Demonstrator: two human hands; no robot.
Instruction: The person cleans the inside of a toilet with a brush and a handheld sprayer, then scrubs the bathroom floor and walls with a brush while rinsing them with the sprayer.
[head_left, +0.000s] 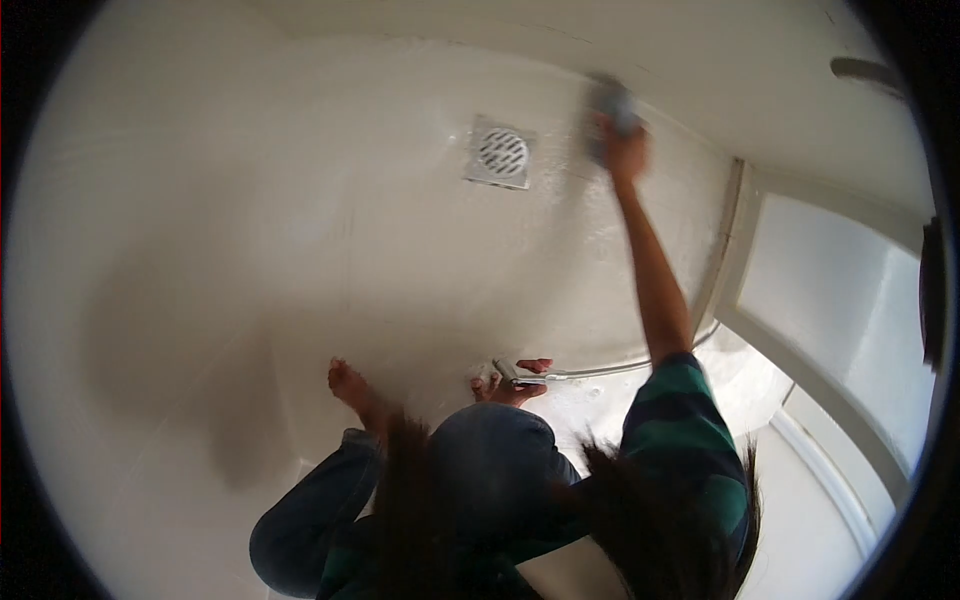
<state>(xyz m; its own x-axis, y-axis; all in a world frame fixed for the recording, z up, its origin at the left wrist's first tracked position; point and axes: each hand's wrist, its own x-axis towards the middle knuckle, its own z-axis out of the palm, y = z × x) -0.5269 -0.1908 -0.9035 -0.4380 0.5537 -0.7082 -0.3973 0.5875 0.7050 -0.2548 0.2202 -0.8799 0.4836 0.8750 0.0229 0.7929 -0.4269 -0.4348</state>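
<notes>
My right hand [627, 152], blurred by motion, is closed on a grey-blue scrubber [612, 108], whose exact shape is smeared. It is against the pale surface near its far edge, to the right of a square metal drain cover [502, 152]. Lower down, my left hand [508, 392] appears closed around the handle of a silver hand shower [508, 372], just beyond my bent knee. The knee hides the wrist, and some fingers are hard to make out. A thin hose [610, 371] runs from the handle to the right.
My bare foot [350, 385] is on the pale wet floor [300, 230] at the left. A white-framed panel [820, 265] stands at the right, with a dark handle-like piece [865, 72] above it. Strands of dark hair [405, 480] hang in front of the camera.
</notes>
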